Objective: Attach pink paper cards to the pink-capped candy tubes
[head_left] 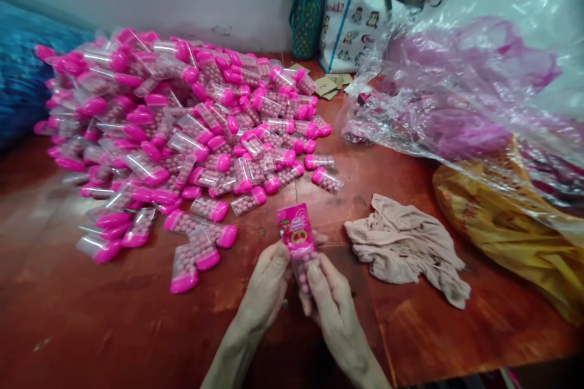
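Near the table's front edge, both hands meet on one small clear candy container filled with pink balls. A bright pink printed label sleeve covers its far end. My right hand grips the near part, thumb on top of the clear plastic. My left hand pinches the left edge of the sleeve with thumb and fingers. Whether a cap sits under the sleeve is hidden. Beyond the hands spreads a large heap of similar containers with pink caps, showing no such printed sleeve.
A crumpled beige cloth lies right of my hands on the red-brown table. Farther right are a yellow bag and clear plastic sheeting. A white tote and green bottle holder stand against the wall. A blue bag sits left.
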